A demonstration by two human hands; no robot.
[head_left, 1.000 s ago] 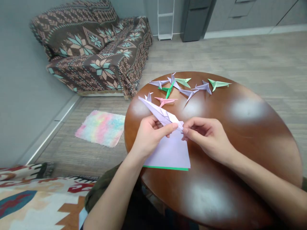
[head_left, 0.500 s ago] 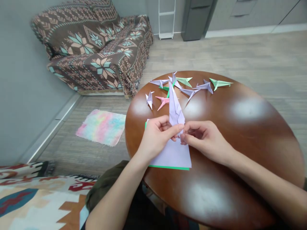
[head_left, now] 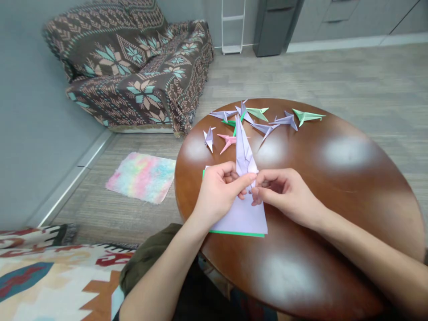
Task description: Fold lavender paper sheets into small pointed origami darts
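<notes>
A lilac folded origami paper [head_left: 244, 154], long and pointed at its far end, is held up between both hands. My left hand [head_left: 222, 187] pinches its near end, thumb on top. From the other side, the fingertips of my right hand [head_left: 284, 191] are pinched on the lower right edge of the same paper. Part of the near end is hidden behind the fingers. Below the hands lies a stack of square paper sheets [head_left: 239, 218], lilac on top with a green edge showing beneath.
Several folded paper figures lie along the far side of the brown round table [head_left: 334, 191], among them a pink one [head_left: 228, 141], a light green one [head_left: 306, 117] and a lilac one [head_left: 209, 139]. Beyond are a covered sofa [head_left: 133, 76] and a pastel rug [head_left: 142, 177].
Almost nothing differs. Both hands keep their grip on the lilac paper, whose tip sits very slightly lower, and the right fingertips have shifted a little.
</notes>
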